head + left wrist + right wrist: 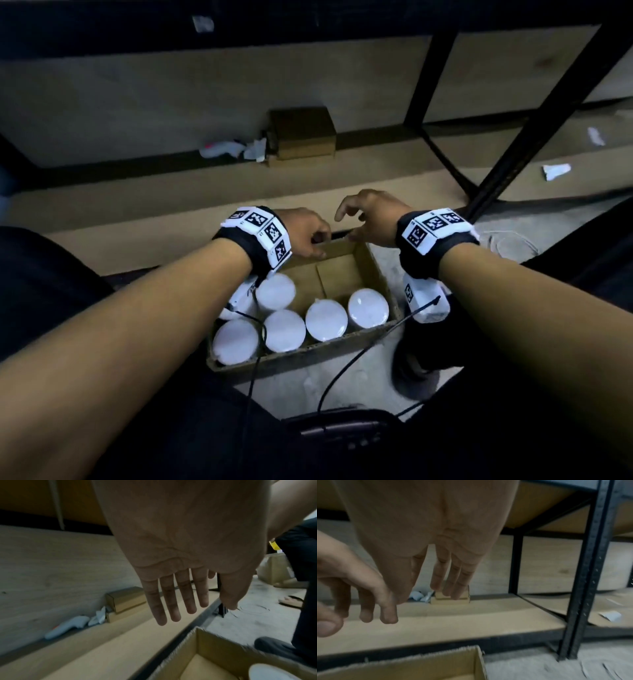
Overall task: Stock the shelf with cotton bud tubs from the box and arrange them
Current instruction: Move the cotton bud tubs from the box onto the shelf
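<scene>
An open cardboard box (381,274) stands on the floor in front of the low shelf board (164,214). Several white-lidded cotton bud tubs (284,330) stand upright in its near half; its far half is bare cardboard. My left hand (317,241) hovers over the box's far wall, fingers straight (173,601) and holding nothing. My right hand (346,226) hangs just right of it above the shelf's front edge, fingers spread (447,577) and holding nothing. The box corner (214,646) and one tub lid (274,672) show below the left palm.
At the back of the shelf sit a small brown carton (303,132), a white handheld tool (222,149) and crumpled paper. A black metal upright (513,137) rises at the right, with paper scraps (556,171) beyond. Cables cross the box's near wall. Another person's sandalled foot (291,600) is nearby.
</scene>
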A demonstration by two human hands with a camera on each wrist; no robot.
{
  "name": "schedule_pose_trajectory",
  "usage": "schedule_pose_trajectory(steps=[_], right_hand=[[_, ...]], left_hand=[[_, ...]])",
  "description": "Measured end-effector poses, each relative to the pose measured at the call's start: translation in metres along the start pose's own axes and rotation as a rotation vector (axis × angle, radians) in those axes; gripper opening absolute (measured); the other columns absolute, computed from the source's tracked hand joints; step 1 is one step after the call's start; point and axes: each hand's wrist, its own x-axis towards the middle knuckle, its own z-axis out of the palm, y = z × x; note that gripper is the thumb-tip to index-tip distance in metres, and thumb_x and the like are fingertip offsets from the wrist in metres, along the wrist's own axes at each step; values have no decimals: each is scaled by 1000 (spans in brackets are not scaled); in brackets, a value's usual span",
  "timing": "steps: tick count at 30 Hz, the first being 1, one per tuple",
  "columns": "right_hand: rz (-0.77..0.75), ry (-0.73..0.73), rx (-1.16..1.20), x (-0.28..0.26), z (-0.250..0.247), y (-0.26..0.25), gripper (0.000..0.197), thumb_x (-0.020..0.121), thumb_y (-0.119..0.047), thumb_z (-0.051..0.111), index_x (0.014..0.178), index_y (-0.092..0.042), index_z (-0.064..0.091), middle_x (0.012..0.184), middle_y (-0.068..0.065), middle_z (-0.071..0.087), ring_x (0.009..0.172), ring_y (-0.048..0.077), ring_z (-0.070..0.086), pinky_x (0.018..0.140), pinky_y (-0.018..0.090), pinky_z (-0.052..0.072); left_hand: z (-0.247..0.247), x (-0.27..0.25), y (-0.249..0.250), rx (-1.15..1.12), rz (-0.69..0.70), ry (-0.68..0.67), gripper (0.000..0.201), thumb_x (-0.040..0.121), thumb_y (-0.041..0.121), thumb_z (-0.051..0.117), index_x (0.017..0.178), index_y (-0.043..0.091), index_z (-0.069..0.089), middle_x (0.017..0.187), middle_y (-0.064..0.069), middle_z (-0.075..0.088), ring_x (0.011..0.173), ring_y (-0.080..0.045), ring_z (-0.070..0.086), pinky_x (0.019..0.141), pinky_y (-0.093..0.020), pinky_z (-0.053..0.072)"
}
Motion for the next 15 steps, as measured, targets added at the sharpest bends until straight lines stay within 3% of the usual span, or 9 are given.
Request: schedule_pose_trajectory(steps=[3, 5, 8, 12, 15], right_hand=[[96, -49, 27, 9, 40, 17, 44, 76, -26, 81, 116, -30, 63, 114, 2, 51, 101, 19, 52, 83, 26, 42], [165, -109, 9, 16, 68, 26, 55, 72, -34, 83, 120, -33, 56, 118, -1, 48, 104, 18, 51, 88, 28, 45], [220, -161, 28, 15, 99, 41, 71, 66, -41, 80, 126, -38, 43, 133, 4, 47, 111, 29, 58, 94, 38, 51], [250, -167, 94, -2, 127, 58, 91, 67, -38, 80, 143, -38, 29, 141, 6, 41, 118, 36, 55, 98, 44, 50], [288, -210, 84, -6, 143, 62, 83, 67, -39, 81, 140, -39, 40, 143, 5, 40, 121, 35, 51, 95, 46, 51]], left_hand=[[36, 19, 2, 1, -55, -23, 42, 86, 38, 67, 120, 13, 62, 118, -10, 62, 109, -30, 58, 88, -32, 47], [61, 31, 3, 0, -87, -59, 55, 86, 43, 65, 133, 16, 55, 131, -10, 54, 119, -29, 53, 93, -32, 45], [93, 44, 9, -25, -148, -73, 70, 85, 51, 64, 144, 21, 43, 147, -9, 40, 131, -30, 45, 104, -39, 42], [127, 56, 7, -81, -182, -82, 77, 79, 59, 67, 143, 24, 41, 143, -5, 39, 125, -32, 48, 99, -44, 45], [147, 60, 5, -72, -187, -99, 81, 77, 62, 65, 145, 27, 38, 141, -3, 40, 122, -33, 51, 94, -45, 48]])
